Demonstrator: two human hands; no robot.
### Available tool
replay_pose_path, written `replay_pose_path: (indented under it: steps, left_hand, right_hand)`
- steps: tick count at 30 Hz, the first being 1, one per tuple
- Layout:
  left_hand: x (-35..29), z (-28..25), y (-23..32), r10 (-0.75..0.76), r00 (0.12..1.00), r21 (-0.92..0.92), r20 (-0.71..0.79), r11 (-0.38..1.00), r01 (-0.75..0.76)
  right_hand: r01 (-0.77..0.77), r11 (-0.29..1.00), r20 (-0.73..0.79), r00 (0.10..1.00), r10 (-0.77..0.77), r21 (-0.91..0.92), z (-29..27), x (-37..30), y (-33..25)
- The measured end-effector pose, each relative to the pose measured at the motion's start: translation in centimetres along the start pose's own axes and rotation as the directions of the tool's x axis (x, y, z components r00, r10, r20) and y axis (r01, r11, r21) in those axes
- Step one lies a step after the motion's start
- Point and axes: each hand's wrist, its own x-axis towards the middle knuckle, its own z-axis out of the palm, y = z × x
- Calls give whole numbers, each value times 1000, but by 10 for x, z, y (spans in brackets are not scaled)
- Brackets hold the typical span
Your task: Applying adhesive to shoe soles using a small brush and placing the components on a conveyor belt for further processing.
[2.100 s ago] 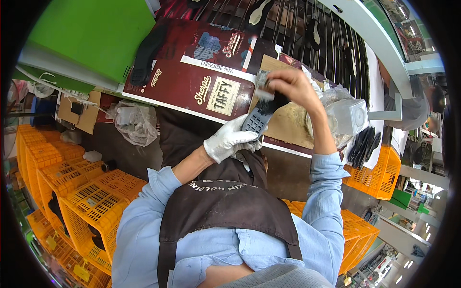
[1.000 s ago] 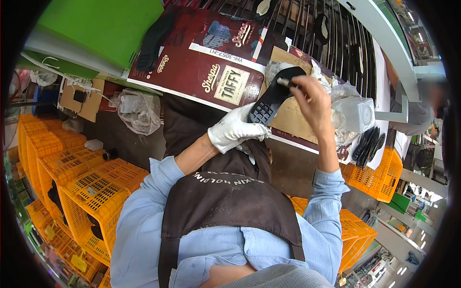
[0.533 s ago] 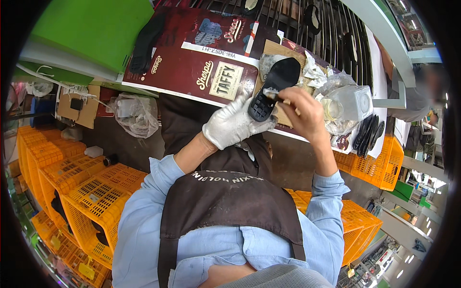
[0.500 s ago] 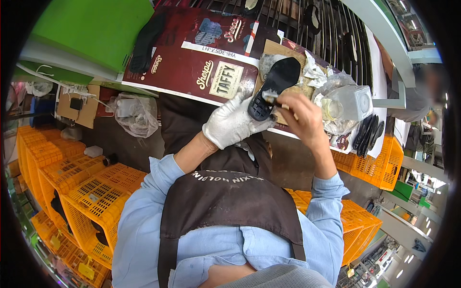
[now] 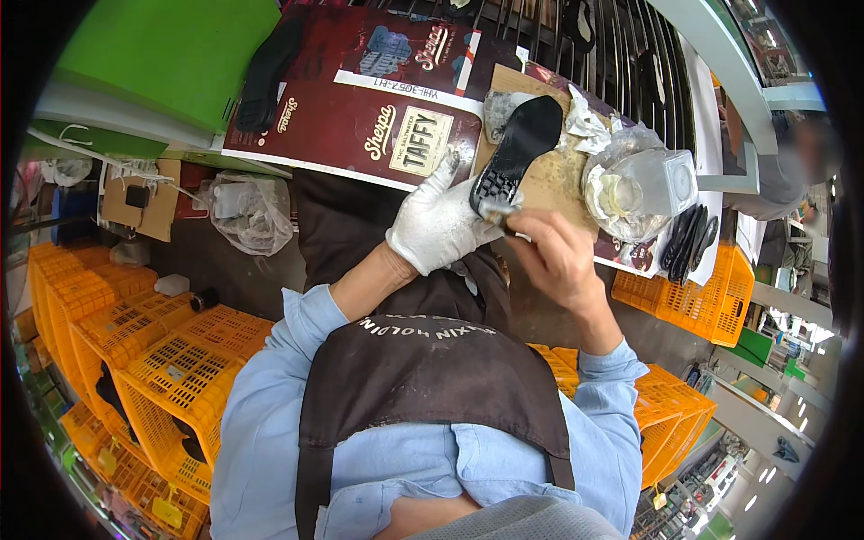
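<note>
A black shoe sole (image 5: 529, 130) is held by its heel end over the front edge of the bench, its toe pointing away and to the right. My left hand (image 5: 436, 220), in a white glove, is closed around the heel from the left, with the thumb stretched away. My bare right hand (image 5: 556, 252) pinches a small brush-like tool (image 5: 497, 211) with a pale tip. That tip meets the heel end of the sole, where a block-patterned recess shows. The sole's upper part looks wet and glossy.
Printed maroon cardboard (image 5: 360, 126) covers the bench. Right of the sole lie a stained cardboard piece (image 5: 549, 184), crumpled paper (image 5: 587, 121) and a clear plastic container (image 5: 661, 184). Several black soles (image 5: 688, 243) stand at the right edge. Yellow crates (image 5: 184, 360) flank me; a metal-rod rack (image 5: 621, 54) lies beyond.
My right hand has moved down toward me, taking the tool's tip from the middle of the sole to its heel end. The sole has shifted slightly; my left hand still grips it.
</note>
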Motion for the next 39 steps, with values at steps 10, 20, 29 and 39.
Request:
replay_pose_path:
  steps: [10, 20, 29, 39]
  left_hand:
    - [3, -12, 0, -37, 999, 68, 27, 997, 36]
    - [5, -10, -3, -59, 998, 17, -32, 998, 60]
    - [9, -13, -3, -83, 993, 68, -80, 994, 88]
    - [10, -15, -3, -94, 995, 15, 33, 996, 93]
  right_hand:
    - [-12, 1000, -11, 1000, 12, 8, 6, -8, -3]
    - [-18, 996, -92, 996, 9, -91, 20, -3, -1]
    - [-67, 995, -104, 993, 60, -70, 20, -10, -6]
    - [-323, 920, -16, 942, 334, 224, 5, -10, -6]
